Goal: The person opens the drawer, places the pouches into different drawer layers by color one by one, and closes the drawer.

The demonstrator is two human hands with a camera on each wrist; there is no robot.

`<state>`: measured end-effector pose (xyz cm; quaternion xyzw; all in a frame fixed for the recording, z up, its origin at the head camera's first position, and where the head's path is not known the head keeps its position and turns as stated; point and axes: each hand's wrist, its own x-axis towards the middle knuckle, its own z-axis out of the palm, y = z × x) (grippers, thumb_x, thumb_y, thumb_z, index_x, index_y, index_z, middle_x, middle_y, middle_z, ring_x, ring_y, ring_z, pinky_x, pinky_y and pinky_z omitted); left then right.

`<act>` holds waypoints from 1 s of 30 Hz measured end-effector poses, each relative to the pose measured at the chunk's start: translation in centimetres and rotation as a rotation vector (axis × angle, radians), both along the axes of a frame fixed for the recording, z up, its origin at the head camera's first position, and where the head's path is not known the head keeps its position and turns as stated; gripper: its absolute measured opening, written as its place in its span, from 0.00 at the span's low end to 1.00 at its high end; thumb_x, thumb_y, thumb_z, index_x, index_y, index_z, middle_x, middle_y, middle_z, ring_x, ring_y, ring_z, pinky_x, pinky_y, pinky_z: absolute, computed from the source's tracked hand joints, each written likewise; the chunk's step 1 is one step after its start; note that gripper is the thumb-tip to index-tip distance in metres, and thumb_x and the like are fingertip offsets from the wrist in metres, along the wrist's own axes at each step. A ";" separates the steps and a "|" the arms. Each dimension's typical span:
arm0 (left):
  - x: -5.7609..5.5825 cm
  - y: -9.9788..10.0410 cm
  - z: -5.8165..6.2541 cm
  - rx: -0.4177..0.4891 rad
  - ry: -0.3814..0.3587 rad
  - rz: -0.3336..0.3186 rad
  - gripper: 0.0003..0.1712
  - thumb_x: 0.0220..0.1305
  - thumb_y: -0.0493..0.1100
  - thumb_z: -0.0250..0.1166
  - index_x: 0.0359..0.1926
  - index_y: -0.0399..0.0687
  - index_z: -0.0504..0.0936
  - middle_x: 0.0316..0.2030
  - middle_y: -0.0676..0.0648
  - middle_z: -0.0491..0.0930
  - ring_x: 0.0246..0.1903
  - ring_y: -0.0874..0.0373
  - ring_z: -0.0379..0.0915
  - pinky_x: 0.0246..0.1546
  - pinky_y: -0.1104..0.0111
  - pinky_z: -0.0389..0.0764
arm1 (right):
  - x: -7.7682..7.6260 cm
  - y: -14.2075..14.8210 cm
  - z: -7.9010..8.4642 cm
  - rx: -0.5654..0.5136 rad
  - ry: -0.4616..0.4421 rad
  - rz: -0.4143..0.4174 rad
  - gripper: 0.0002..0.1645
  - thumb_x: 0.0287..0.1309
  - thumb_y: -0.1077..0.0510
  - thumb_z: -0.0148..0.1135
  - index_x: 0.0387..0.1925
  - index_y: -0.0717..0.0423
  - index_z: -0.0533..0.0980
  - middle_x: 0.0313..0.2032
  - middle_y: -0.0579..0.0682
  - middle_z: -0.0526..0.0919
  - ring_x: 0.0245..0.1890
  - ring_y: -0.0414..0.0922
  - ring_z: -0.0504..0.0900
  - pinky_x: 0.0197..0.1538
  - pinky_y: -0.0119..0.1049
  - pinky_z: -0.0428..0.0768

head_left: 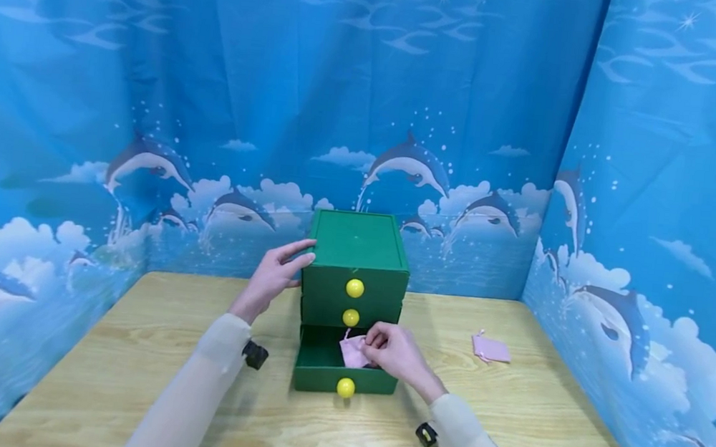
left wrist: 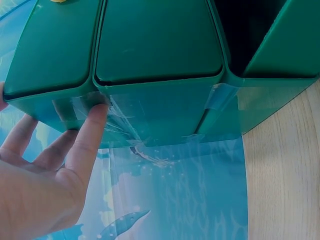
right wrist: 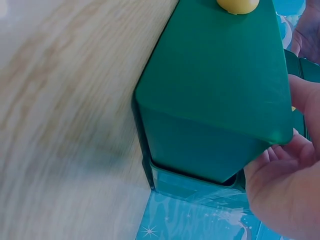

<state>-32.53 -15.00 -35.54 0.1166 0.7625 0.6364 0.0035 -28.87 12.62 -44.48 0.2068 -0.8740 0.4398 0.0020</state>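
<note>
A green three-drawer cabinet (head_left: pixel 359 241) with yellow knobs stands on the table, its bottom drawer (head_left: pixel 317 379) pulled out. Against the cabinet's upper left side rests my left hand (head_left: pixel 271 276), fingers spread; the left wrist view shows a fingertip (left wrist: pixel 97 112) touching the taped side. My right hand (head_left: pixel 400 356) reaches over the open drawer and pinches a small pink drawstring pouch (head_left: pixel 352 352) there. Whether the pouch touches the drawer's floor I cannot tell. In the right wrist view the drawer's front (right wrist: pixel 215 65) hides the pouch, beside my right hand (right wrist: pixel 292 175).
Another pink drawstring pouch (head_left: pixel 493 349) lies on the wooden table (head_left: pixel 137 360), to the right of the cabinet. A blue curtain (head_left: pixel 370 95) printed with dolphins hangs behind and along both sides. The upper two drawers, with yellow knobs (head_left: pixel 354 288), are closed.
</note>
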 end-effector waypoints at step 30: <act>-0.1 -0.2 0.2 -0.006 0.010 -0.011 0.31 0.69 0.61 0.58 0.70 0.66 0.67 0.74 0.52 0.58 0.72 0.48 0.56 0.62 0.44 0.71 | -0.9 4.9 1.0 -0.145 -0.154 0.132 0.12 0.66 0.59 0.61 0.44 0.65 0.78 0.35 0.68 0.82 0.31 0.61 0.81 0.27 0.33 0.78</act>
